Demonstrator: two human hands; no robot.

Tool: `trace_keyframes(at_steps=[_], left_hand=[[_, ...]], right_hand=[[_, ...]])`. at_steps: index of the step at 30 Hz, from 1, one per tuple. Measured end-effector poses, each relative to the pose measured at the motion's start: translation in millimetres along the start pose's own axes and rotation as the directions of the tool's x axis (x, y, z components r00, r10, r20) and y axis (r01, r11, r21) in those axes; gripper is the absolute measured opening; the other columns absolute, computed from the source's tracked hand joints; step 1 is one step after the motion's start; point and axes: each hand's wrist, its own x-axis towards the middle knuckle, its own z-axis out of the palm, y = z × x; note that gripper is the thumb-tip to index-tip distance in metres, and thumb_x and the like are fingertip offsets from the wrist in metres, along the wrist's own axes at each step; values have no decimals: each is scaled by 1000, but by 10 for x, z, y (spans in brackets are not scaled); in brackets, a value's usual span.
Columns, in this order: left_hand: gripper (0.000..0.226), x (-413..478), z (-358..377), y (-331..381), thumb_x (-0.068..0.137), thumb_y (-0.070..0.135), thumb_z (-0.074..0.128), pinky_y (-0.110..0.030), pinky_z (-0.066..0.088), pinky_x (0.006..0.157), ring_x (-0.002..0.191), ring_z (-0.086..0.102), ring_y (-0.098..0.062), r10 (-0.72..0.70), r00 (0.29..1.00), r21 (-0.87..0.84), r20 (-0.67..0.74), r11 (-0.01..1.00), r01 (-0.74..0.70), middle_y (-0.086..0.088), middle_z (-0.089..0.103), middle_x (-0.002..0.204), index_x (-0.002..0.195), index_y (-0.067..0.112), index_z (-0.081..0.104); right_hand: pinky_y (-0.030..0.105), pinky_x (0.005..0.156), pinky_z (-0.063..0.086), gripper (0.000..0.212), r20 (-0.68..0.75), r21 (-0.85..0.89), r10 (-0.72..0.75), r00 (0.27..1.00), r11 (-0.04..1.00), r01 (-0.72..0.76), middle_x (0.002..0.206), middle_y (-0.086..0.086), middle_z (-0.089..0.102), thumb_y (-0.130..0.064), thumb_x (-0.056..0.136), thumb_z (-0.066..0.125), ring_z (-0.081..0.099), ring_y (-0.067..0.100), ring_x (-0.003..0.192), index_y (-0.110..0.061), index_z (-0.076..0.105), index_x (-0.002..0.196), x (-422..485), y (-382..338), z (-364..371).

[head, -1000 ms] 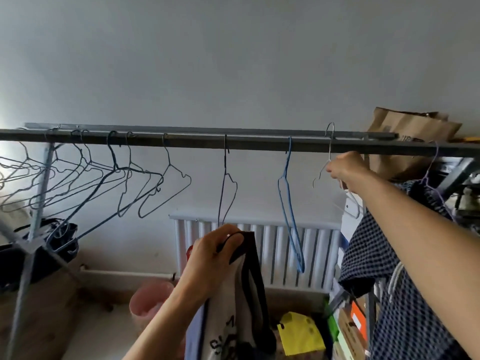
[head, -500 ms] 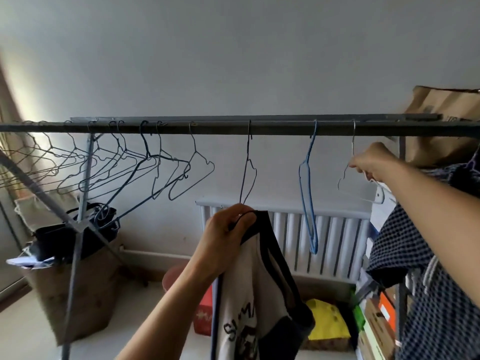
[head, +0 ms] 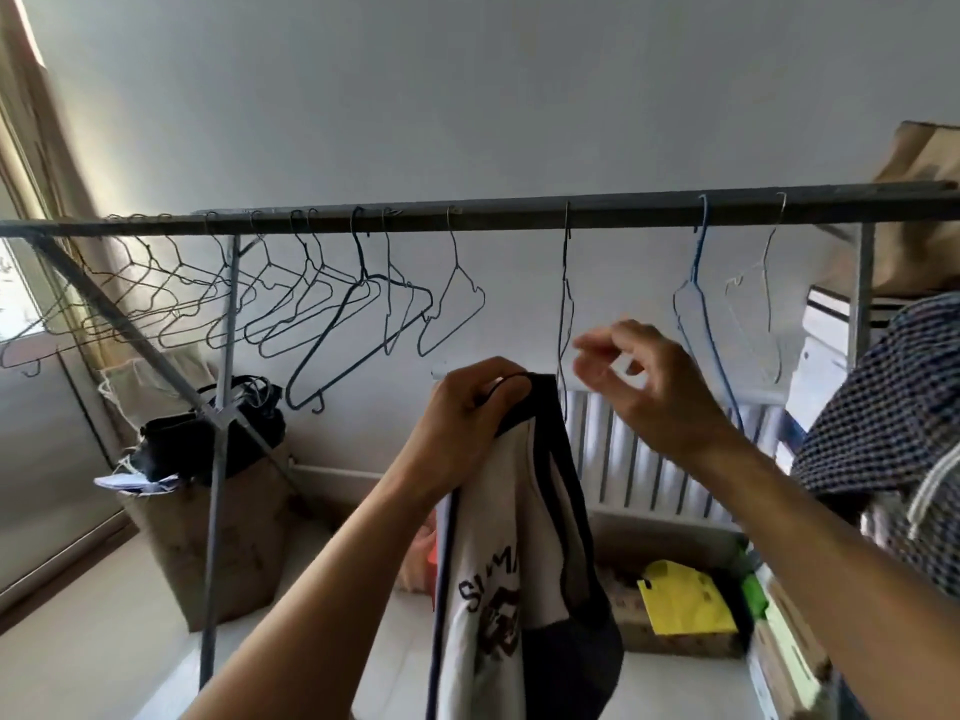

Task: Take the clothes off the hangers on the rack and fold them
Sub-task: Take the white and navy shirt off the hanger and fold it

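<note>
Nearest, the left hand (head: 467,407) is holding the shirt (head: 498,537) by its dark collar, grip tight round the cloth. The shirt is hanging down in the middle, off any hanger. The right hand (head: 654,387) is hovering just right of the collar, grip loose, fingers spread, holding nothing. A checked cloth (head: 883,397) is hanging near, far right. Farther back, empty hangers (head: 361,257) are hanging on the rack bar (head: 519,215). Risk, I think: w/ only one hand holding, the shirt could slip & drop to the floor. Or the right arm could bump the blue hanger (head: 696,257) & knock it off.
</note>
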Motion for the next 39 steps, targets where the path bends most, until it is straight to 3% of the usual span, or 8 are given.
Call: trace_keyframes(at_steps=[5,10,14,21,26,32,35,39], left_hand=[[14,-64,-283,3,95,13,60,-15,46,67,69,59,-2,-7,1000,-22,-22,1000,7,1,69,76,85,15,69],[18,-177,-694,-37,96,12,59,-12,45,65,65,58,1,-24,996,-27,-87,999,22,6,69,71,83,20,68],[20,-295,-1044,-108,97,11,57,-10,43,59,60,55,1,-75,987,-38,-139,997,70,6,67,69,82,21,66],[19,-600,-1661,-391,98,16,57,-23,51,65,69,65,-11,-192,954,-76,-228,981,179,-10,75,81,85,22,71],[29,-815,-1968,-566,97,11,56,-23,53,67,70,65,-12,-281,929,-176,-239,954,243,-3,73,76,78,24,74],[16,-938,-2219,-680,98,10,55,-21,52,64,71,63,-13,-306,913,-161,-270,949,271,-10,69,79,88,6,67],[18,-968,-2234,-731,98,11,54,-19,49,60,67,59,-10,-332,891,-158,-310,942,296,-6,66,74,87,3,67],[19,-931,-2172,-867,97,18,59,-46,53,78,74,61,-23,-390,838,-176,-381,921,348,-18,70,81,87,7,71]], right_hand=[[18,79,53,30,371,180,135,919,960,-213,101,-16,67,-29,84,74,65,4,92,-39,58,108,-320,-162,642],[8,56,40,31,338,58,146,930,983,-175,68,-16,57,-1,90,58,58,-10,66,-32,57,87,-553,-107,966],[25,57,39,28,301,-129,354,885,935,-330,67,-6,58,-6,89,56,58,11,66,-26,57,69,-631,42,1090],[31,71,53,20,315,222,407,858,847,-483,86,9,72,-20,99,53,69,22,82,-13,70,93,-599,-95,1155],[22,58,51,29,340,385,362,868,789,-479,76,10,72,-29,96,48,70,20,69,-8,68,95,-540,-420,1258],[44,80,57,29,562,400,250,788,752,-524,98,15,73,-13,84,69,71,31,92,-9,65,112,-383,-624,1113],[53,86,54,18,490,469,356,796,662,-585,98,24,71,-11,89,63,69,41,93,-2,69,104,-324,-639,1160],[52,80,53,16,296,518,517,803,619,-590,92,31,69,-14,89,67,66,39,78,2,68,91,-239,-643,1408]])
